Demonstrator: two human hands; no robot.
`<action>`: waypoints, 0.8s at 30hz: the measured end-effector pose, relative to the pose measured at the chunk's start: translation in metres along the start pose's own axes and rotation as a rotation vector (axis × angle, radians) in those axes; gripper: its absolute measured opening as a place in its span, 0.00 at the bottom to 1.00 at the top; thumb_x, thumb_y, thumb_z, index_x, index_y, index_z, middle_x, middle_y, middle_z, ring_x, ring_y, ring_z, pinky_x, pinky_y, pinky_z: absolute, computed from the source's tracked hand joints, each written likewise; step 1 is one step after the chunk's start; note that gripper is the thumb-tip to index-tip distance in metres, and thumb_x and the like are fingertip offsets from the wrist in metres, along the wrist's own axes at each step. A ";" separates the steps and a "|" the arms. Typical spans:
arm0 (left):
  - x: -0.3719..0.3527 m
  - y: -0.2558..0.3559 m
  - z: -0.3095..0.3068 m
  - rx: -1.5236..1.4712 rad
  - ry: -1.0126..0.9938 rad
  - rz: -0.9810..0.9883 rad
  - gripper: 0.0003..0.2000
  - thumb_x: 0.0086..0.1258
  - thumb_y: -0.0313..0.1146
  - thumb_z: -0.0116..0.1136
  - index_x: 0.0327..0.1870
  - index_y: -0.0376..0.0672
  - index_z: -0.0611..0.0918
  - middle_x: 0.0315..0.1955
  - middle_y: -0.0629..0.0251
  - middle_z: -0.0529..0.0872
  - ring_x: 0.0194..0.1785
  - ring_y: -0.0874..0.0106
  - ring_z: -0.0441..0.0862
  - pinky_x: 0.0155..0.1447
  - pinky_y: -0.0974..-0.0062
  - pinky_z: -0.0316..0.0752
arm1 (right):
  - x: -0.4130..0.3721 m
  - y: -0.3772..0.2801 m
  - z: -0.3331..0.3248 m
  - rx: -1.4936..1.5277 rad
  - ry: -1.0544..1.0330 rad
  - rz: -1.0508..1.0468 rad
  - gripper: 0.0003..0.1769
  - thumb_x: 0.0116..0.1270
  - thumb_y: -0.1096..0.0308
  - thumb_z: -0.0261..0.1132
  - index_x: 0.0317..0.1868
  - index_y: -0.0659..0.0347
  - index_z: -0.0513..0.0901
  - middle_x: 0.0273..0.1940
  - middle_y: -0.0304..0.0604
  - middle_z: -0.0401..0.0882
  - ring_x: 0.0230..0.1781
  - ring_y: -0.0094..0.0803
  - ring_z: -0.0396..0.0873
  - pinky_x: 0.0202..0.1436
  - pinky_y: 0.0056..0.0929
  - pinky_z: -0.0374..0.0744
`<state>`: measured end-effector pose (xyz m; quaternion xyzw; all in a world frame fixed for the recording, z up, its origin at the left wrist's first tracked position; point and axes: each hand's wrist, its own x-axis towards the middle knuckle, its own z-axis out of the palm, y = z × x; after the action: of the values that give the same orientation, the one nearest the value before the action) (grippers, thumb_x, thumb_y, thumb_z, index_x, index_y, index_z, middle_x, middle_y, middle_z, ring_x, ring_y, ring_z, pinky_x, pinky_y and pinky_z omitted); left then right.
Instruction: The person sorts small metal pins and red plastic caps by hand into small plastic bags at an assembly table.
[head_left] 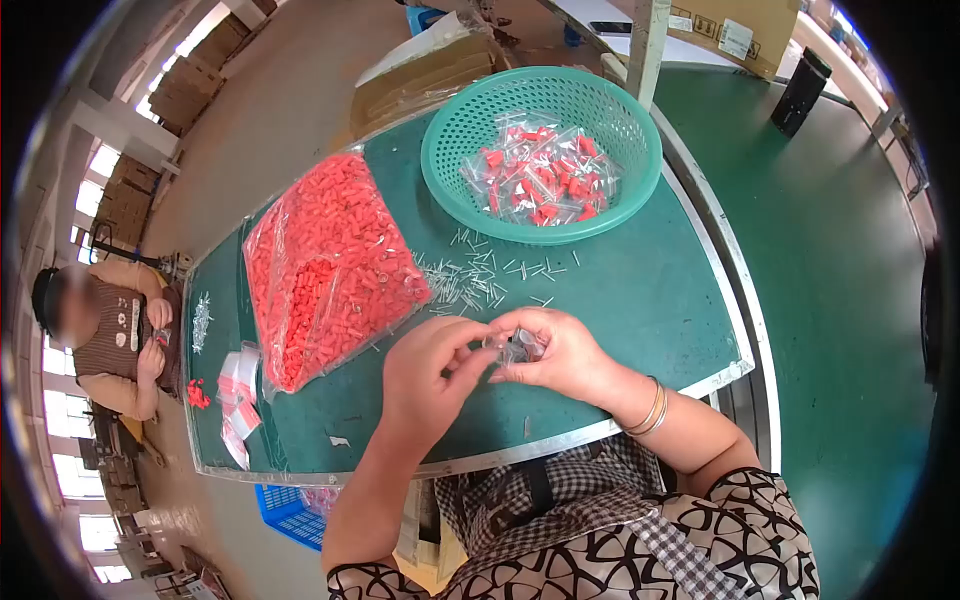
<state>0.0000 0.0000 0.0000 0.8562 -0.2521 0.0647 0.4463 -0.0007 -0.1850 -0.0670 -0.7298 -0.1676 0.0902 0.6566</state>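
Grip: both my hands are closed on a small clear bag (515, 347). My left hand (430, 365) pinches one edge and my right hand (565, 355) cups the other, above the near edge of the green table (640, 290).
Far left: co-worker (115, 335) seated at the table end.
Left of centre: large bag of red pieces (325, 265), lying flat.
Centre: loose metal pins (480, 275), scattered.
Right rear: green basket (440, 170) holding filled packets.
Handling: I judge the bag light, limp and slippery, best pinched at its edges.
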 end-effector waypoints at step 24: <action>-0.042 -0.112 -0.053 0.734 -0.025 0.030 0.03 0.59 0.24 0.59 0.33 0.38 0.80 0.28 0.60 0.81 0.28 0.62 0.79 0.31 0.65 0.75 | 0.001 0.004 0.004 0.044 -0.067 0.017 0.25 0.48 0.75 0.78 0.49 0.62 0.81 0.42 0.37 0.81 0.43 0.23 0.78 0.47 0.24 0.77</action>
<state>0.0247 0.1112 -0.0647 0.9563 -0.2300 0.1468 0.1051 -0.0007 -0.1814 -0.0718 -0.7130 -0.1813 0.1236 0.6659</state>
